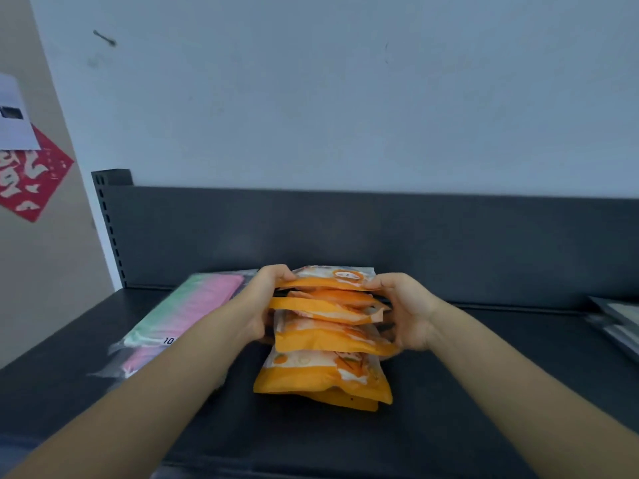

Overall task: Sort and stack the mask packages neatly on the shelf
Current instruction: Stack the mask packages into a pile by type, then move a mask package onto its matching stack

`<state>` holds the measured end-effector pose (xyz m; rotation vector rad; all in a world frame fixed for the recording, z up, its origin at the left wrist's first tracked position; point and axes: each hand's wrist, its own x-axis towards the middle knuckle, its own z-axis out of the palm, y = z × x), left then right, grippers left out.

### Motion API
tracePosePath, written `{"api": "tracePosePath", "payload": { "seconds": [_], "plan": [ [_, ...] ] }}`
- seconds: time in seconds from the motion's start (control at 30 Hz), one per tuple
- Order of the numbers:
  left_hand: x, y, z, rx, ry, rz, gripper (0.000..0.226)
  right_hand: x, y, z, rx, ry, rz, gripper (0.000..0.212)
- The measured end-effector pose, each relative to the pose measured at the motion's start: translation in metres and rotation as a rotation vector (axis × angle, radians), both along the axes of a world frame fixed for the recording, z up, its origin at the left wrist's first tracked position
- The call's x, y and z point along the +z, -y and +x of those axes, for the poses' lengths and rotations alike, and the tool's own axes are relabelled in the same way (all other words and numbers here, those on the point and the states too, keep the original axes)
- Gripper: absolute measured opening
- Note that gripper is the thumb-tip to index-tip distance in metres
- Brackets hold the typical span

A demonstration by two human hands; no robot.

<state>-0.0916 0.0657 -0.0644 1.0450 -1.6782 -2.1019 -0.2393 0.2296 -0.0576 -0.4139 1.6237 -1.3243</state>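
Left hand [268, 300] and right hand [408, 311] are clamping the sides of an uneven stack of glossy orange-and-white plastic mask packages [328, 337] sitting mid-way on the dark grey metal shelf [484, 392] (clear packs of pink and green masks [183, 316] lying just left).

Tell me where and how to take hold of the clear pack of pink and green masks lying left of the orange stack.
Take the clear mask pack by its long left edge, coming from the left. It lies flat on the shelf, and the left hand and the orange stack crowd its right side. A thumb-over, fingers-under grip at mid-length should probably lift it level.
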Motion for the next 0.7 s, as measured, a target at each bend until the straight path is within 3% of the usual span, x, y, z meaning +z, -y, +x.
{"api": "tracePosePath", "payload": {
  "seconds": [0.13,0.27,0.4,0.53,0.63,0.7],
  "plan": [
    [0.001,0.004,0.005,0.004,0.001,-0.062,0.025,0.000,0.000,0.001,-0.021,-0.016,0.020,0.052],
    [0.005,0.005,0.007,0.038,-0.076,-0.195,0.015,0.005,-0.002,0.003,-0.053,-0.007,0.007,0.053],
    [0.021,0.001,0.012,0.020,-0.108,-0.285,0.022,0.013,-0.008,0.000,-0.129,-0.006,-0.035,0.079],
    [0.039,-0.008,0.008,0.133,-0.077,-0.531,0.043,0.023,-0.028,-0.010,-0.217,-0.016,-0.114,0.083],
    [0.056,-0.028,0.005,0.128,-0.099,-0.757,0.071,0.030,-0.056,-0.020,-0.268,-0.103,-0.111,0.074],
    [0.067,-0.054,0.001,0.077,-0.165,-0.852,0.072,0.032,-0.080,-0.029,-0.324,-0.158,-0.079,0.065]
  ]
}}
